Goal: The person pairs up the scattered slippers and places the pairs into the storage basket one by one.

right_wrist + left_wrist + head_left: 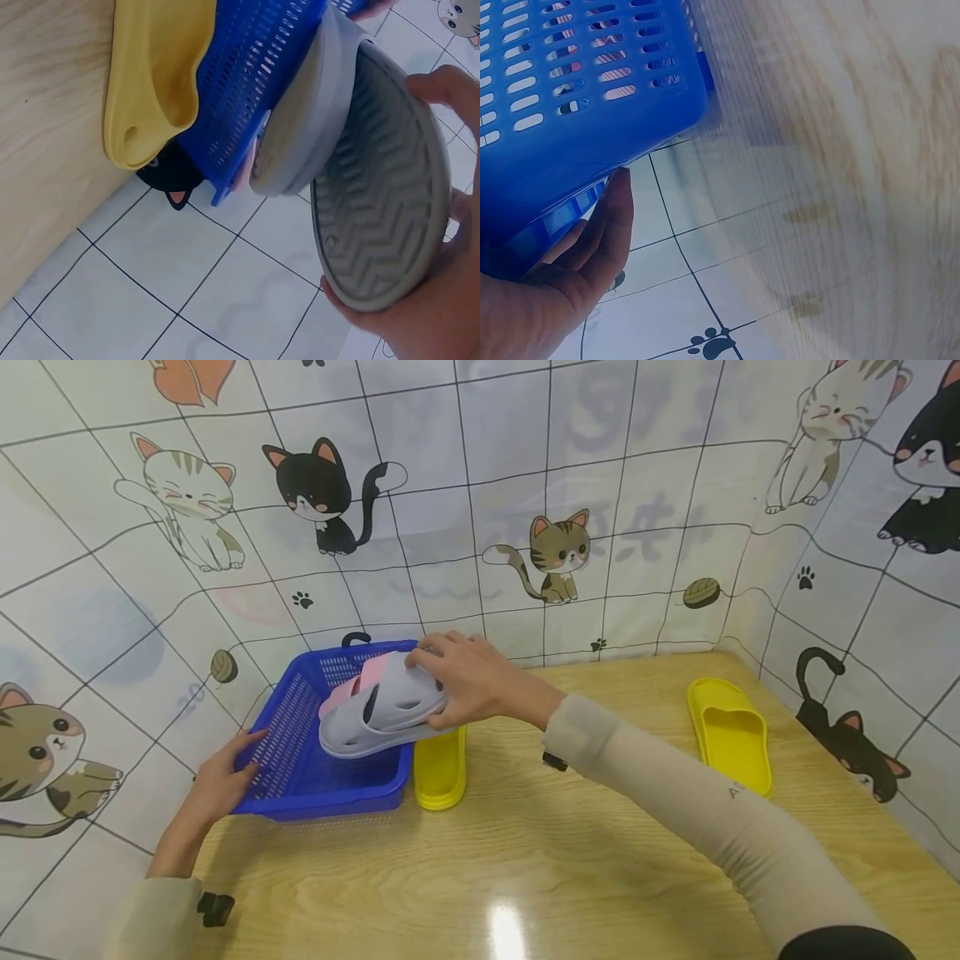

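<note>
Pale grey clogs (397, 706) are held by my right hand (468, 681) over the right part of a blue plastic basket (326, 804). In the right wrist view, a dark zigzag sole (382, 195) faces the camera, and a second pale clog (319, 112) shows beside it. Pink slippers (377, 671) show partly behind the clogs, within the basket. My left hand (222, 778) grips the basket's left rim; in the left wrist view its fingers (611, 232) curl under that rim.
A yellow slipper (440, 777) lies against the basket's right side. Another yellow slipper (738, 743) lies far right on the wooden table (555, 860). Cat-printed sheeting (450, 510) rises behind the table and at both sides.
</note>
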`<state>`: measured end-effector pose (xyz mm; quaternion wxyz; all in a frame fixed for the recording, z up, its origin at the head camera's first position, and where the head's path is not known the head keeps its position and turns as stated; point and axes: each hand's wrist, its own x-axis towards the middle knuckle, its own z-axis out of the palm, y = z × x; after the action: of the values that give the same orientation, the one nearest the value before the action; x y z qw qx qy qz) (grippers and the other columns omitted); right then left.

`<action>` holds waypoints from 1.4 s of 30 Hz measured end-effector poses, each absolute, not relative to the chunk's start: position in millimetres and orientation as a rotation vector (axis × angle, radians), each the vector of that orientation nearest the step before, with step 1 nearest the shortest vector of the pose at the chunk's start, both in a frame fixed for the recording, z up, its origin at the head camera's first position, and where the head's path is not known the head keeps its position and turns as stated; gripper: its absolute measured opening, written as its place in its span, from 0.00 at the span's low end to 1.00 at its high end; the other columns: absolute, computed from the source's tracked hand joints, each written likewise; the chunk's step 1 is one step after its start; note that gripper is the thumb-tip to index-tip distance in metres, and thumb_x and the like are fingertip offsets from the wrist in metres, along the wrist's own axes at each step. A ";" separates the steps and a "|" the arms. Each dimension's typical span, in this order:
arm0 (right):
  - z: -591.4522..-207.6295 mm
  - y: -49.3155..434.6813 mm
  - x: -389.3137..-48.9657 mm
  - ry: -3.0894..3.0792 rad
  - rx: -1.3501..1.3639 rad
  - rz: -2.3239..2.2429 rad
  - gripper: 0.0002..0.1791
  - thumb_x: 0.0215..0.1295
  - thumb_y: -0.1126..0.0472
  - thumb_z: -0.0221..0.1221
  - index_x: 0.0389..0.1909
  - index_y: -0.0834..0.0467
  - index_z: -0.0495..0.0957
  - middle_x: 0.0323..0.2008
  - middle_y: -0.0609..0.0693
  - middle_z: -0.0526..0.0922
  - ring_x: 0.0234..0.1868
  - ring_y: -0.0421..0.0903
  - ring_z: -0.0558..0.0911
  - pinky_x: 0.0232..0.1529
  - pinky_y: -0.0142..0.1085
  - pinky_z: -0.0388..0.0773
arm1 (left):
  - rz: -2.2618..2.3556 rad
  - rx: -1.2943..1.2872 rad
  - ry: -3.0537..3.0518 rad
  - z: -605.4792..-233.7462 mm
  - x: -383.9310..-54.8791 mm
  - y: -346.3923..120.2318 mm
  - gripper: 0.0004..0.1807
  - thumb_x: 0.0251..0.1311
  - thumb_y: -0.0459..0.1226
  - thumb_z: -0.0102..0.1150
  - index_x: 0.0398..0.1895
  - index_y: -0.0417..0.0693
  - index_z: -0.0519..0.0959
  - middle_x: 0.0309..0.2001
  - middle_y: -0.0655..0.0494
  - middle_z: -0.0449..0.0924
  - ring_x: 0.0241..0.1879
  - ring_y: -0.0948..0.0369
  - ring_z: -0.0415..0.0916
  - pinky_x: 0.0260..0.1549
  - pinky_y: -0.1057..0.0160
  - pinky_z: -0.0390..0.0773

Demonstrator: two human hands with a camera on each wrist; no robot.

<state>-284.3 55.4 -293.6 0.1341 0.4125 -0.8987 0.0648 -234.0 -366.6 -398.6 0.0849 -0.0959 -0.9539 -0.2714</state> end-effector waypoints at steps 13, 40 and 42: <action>-282.6 51.7 -288.2 -2.739 1.237 0.291 0.42 0.53 0.35 0.67 0.69 0.42 0.67 0.62 0.53 0.73 0.57 0.52 0.72 0.57 0.45 0.72 | -0.821 -0.259 -2.865 -399.7 -236.0 -366.7 0.28 0.67 0.28 0.48 0.71 0.34 0.62 0.71 0.22 0.49 0.66 0.23 0.49 0.60 0.26 0.51; -314.1 7.4 -300.6 -2.691 1.353 0.522 0.36 0.58 0.41 0.68 0.69 0.44 0.72 0.70 0.58 0.64 0.69 0.54 0.63 0.64 0.45 0.66 | -0.804 -0.244 -2.875 -396.6 -233.9 -364.2 0.28 0.67 0.28 0.48 0.71 0.34 0.63 0.69 0.21 0.52 0.63 0.21 0.54 0.56 0.24 0.57; -317.4 3.3 -301.5 -2.685 1.342 0.519 0.36 0.58 0.41 0.68 0.68 0.43 0.72 0.70 0.58 0.63 0.69 0.54 0.62 0.65 0.44 0.65 | -0.807 -0.243 -2.875 -396.6 -233.4 -364.6 0.28 0.67 0.28 0.48 0.71 0.34 0.62 0.70 0.21 0.52 0.63 0.22 0.53 0.56 0.24 0.57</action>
<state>-301.5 3.3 -317.4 0.0476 0.4400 -0.8805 0.1701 -233.4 -364.6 -396.6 0.0727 -0.0808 -0.9571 -0.2685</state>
